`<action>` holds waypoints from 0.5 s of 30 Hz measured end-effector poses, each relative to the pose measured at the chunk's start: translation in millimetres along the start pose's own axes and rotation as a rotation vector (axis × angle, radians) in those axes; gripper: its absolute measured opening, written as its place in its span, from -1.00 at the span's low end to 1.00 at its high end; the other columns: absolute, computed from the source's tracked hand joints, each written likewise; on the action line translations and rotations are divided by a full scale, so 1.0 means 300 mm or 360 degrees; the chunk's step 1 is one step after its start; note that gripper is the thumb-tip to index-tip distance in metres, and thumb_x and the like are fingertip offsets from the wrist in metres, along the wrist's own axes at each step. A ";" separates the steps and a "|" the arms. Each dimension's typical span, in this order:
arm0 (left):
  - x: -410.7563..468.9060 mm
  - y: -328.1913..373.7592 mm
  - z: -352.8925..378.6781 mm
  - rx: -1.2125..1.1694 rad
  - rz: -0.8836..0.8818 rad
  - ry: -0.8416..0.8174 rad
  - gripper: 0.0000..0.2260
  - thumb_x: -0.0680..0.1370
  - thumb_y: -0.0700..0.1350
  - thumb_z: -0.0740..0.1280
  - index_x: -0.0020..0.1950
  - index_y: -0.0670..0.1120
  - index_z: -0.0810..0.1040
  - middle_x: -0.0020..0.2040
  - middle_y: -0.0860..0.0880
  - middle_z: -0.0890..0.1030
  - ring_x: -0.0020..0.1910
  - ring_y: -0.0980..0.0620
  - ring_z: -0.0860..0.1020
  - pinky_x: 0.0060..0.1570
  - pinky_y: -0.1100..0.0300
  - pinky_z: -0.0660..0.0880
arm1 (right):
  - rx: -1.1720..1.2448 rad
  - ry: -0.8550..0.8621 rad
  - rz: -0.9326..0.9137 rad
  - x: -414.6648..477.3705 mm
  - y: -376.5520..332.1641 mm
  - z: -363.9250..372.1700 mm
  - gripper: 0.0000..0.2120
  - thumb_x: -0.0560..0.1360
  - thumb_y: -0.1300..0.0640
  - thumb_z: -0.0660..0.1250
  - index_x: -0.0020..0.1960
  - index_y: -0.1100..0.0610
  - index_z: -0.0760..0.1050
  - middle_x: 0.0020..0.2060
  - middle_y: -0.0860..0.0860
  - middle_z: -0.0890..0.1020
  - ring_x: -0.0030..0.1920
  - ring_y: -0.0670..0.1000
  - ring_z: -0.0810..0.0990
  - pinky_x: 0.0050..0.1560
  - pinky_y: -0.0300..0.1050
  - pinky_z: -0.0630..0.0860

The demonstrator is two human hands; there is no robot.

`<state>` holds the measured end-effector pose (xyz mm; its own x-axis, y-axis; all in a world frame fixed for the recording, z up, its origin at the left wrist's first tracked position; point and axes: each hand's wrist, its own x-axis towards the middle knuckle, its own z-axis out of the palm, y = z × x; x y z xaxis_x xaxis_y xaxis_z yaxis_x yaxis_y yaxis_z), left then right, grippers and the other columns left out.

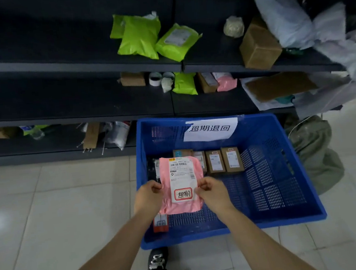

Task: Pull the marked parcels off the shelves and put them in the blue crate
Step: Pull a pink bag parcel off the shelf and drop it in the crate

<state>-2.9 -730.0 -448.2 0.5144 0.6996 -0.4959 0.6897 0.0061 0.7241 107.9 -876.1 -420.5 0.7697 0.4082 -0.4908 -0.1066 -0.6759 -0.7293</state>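
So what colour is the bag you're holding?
It is a pink parcel with a white label, seen in the head view.

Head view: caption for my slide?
Left hand and right hand pinch a marked pink parcel over the blue crate holding small boxes.

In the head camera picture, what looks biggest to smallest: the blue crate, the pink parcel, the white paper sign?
1. blue crate
2. pink parcel, though held nearer the camera
3. white paper sign

Pink parcel (179, 177) between left hand (149, 194) and right hand (212, 191), over blue crate (283, 168)
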 end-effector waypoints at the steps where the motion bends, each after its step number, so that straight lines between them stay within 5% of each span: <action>1: 0.017 -0.011 0.031 0.0033 -0.0033 -0.0003 -0.84 0.53 -0.28 0.30 -0.17 -0.04 0.54 -0.22 0.05 0.57 -0.28 0.14 0.50 -0.38 0.35 0.32 | 0.0003 -0.0026 0.0037 0.028 0.025 -0.002 -0.79 0.46 0.33 0.36 -0.23 0.04 0.52 -0.19 0.04 0.65 -0.13 0.04 0.63 -0.04 0.01 0.62; 5: 0.079 -0.051 0.159 0.0130 -0.0148 -0.0015 -0.78 0.52 -0.25 0.31 -0.28 0.00 0.49 -0.28 0.08 0.55 -0.26 0.10 0.50 -0.35 0.30 0.36 | -0.0008 -0.0141 0.0163 0.156 0.139 -0.015 -0.82 0.44 0.33 0.36 -0.20 0.06 0.53 -0.16 0.05 0.65 -0.09 0.05 0.63 0.00 0.03 0.62; 10: 0.182 -0.119 0.340 0.0240 -0.0289 -0.0014 -0.88 0.54 -0.21 0.28 -0.16 -0.09 0.56 -0.17 0.00 0.61 -0.17 0.02 0.55 -0.19 0.20 0.46 | -0.0029 -0.0331 0.0298 0.324 0.307 -0.025 -0.86 0.44 0.36 0.36 -0.17 0.14 0.54 -0.18 0.07 0.66 -0.14 0.07 0.66 -0.06 0.02 0.64; 15: 0.318 -0.240 0.521 0.0420 -0.0342 -0.0059 -0.78 0.54 -0.23 0.19 -0.27 -0.07 0.51 -0.26 0.00 0.58 -0.22 -0.03 0.55 -0.32 0.21 0.39 | -0.0139 -0.0447 0.0322 0.505 0.492 0.020 -0.81 0.46 0.37 0.36 -0.21 0.10 0.50 -0.12 0.08 0.66 -0.10 0.03 0.66 -0.02 -0.03 0.64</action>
<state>76.1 -775.3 -622.7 0.3576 0.6761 -0.6442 0.8900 -0.0379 0.4543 205.0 -910.4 -605.4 0.5344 0.4052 -0.7418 -0.1754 -0.8053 -0.5663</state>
